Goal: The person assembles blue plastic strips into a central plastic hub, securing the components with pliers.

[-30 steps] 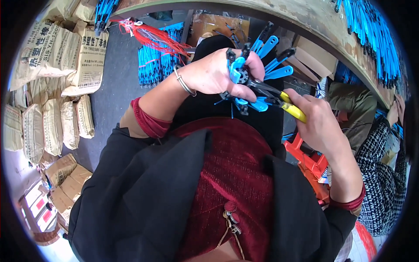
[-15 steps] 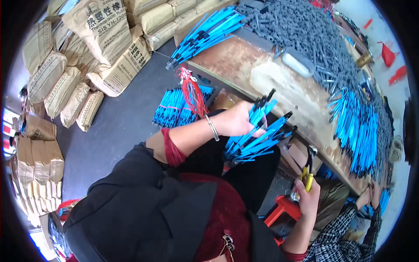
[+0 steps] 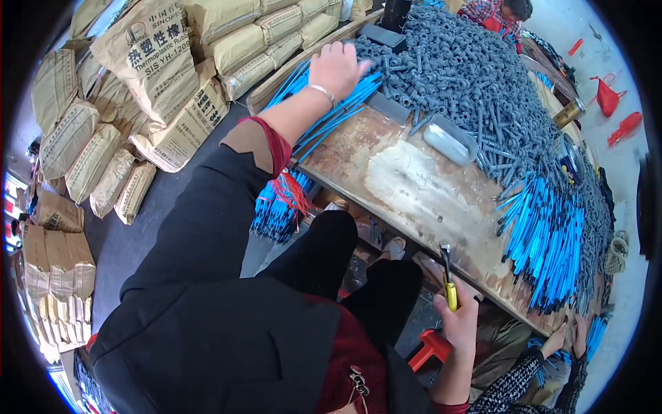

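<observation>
Left hand (image 3: 336, 72) upper centre, over blue rods (image 3: 349, 107) — grip unclear, right hand (image 3: 460, 321) lower right, clamped on yellow-handled pliers (image 3: 452, 295)

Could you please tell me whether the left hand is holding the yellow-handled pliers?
No, the right hand holds the yellow-handled pliers.

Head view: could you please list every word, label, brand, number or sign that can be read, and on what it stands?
I leave the wording out and give only where it stands.
Tall paper sack: large dark characters and Latin letters, legible.
Paper sack below it: dark characters, mostly too small.
Smaller sacks at left: print too small.
Yellow-handled tool in the right hand: no readable text.
</observation>
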`<state>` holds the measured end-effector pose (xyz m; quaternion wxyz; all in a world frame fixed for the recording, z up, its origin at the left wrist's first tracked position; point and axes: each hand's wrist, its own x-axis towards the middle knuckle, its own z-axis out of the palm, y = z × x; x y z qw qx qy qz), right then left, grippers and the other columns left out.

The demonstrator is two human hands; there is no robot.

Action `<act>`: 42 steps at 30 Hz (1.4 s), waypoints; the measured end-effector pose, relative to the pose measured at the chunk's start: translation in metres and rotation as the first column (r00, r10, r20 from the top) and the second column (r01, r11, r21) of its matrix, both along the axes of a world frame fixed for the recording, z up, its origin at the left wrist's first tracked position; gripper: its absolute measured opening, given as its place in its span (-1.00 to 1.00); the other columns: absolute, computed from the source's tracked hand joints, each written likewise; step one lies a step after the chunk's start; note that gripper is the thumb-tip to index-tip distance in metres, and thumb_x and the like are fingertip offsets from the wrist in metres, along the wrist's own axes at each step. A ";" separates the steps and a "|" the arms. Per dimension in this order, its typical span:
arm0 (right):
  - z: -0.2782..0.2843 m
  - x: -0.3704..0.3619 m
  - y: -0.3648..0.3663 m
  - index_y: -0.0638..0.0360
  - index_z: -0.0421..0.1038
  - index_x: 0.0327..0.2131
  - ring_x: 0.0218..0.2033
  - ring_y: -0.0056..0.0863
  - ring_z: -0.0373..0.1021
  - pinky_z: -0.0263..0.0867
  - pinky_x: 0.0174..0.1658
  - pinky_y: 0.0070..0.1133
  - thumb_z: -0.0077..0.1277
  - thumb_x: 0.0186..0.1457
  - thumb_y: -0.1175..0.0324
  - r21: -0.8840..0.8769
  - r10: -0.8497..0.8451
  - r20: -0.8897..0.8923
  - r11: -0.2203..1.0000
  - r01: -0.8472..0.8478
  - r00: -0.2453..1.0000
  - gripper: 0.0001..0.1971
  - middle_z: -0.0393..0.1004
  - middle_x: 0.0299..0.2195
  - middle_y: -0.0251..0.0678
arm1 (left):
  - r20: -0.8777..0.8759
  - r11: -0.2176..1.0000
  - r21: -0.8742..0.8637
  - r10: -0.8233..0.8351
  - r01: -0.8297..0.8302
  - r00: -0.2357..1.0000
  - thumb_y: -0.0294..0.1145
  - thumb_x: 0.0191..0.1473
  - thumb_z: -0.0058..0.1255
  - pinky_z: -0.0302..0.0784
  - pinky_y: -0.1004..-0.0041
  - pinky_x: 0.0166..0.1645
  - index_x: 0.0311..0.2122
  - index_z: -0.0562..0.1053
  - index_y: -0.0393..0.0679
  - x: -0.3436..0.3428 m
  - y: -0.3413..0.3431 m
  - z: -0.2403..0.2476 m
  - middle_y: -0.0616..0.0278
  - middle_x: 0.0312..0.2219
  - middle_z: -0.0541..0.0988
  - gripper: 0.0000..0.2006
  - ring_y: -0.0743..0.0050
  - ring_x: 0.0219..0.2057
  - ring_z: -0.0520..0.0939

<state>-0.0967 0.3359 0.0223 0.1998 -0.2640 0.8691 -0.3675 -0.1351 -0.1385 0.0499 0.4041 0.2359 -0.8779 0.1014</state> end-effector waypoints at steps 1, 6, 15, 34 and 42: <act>-0.001 -0.004 -0.004 0.26 0.33 -0.12 -0.42 -0.43 0.39 0.29 -0.34 -0.56 0.11 -0.12 0.44 -0.029 0.024 -0.160 0.999 -0.029 0.987 -0.59 0.42 -0.47 -0.22 | -0.002 1.000 0.009 -0.005 0.005 1.000 -0.11 -0.02 0.01 0.42 0.24 -0.29 -0.29 0.39 -0.18 -0.005 -0.002 -0.002 0.05 -0.41 0.46 -0.67 0.00 -0.35 0.48; 0.016 -0.032 -0.041 0.21 0.30 -0.07 -0.33 -0.18 0.40 0.31 -0.29 -0.41 0.18 -0.18 0.37 -0.011 -0.021 -0.484 1.000 0.018 0.875 -0.48 0.42 -0.33 -0.07 | -0.043 0.916 -0.360 -0.206 0.177 0.978 -0.20 -0.05 0.01 0.39 0.27 -0.24 -0.31 0.37 -0.13 0.004 -0.017 0.000 0.12 -0.39 0.43 -0.74 0.09 -0.32 0.46; -0.003 -0.075 -0.077 0.18 0.35 -0.15 -0.30 -0.22 0.36 0.29 -0.25 -0.41 0.13 -0.12 0.33 0.119 0.063 -0.876 0.989 0.088 0.478 -0.60 0.38 -0.30 -0.16 | -0.435 0.773 0.261 -0.440 0.578 0.785 -0.23 0.02 0.00 0.34 0.46 -0.43 -0.53 0.40 -0.18 0.014 0.043 0.049 0.27 -0.64 0.42 -0.76 0.41 -0.57 0.43; 0.092 -0.010 -0.115 0.26 0.38 -0.44 -0.52 -0.25 0.36 0.26 -0.47 -0.42 -0.03 -0.07 0.52 -0.367 -0.203 -0.801 0.910 -0.195 0.563 -0.94 0.40 -0.55 -0.20 | -0.385 0.353 0.140 -0.841 0.925 0.379 -0.43 -0.06 0.06 0.20 0.43 -0.63 -0.73 0.25 -0.22 0.042 0.208 0.050 0.16 -0.77 0.30 -0.68 0.30 -0.72 0.34; 0.096 -0.007 -0.118 0.22 0.35 -0.60 -0.56 -0.21 0.37 0.28 -0.52 -0.42 0.02 -0.14 0.44 -0.161 -0.052 -0.834 0.975 -0.151 0.550 -0.91 0.41 -0.60 -0.20 | -0.265 0.294 0.163 -0.907 0.942 0.329 -0.46 -0.15 0.11 0.25 0.37 -0.59 -0.73 0.24 -0.19 0.055 0.196 0.052 0.20 -0.77 0.27 -0.71 0.28 -0.71 0.35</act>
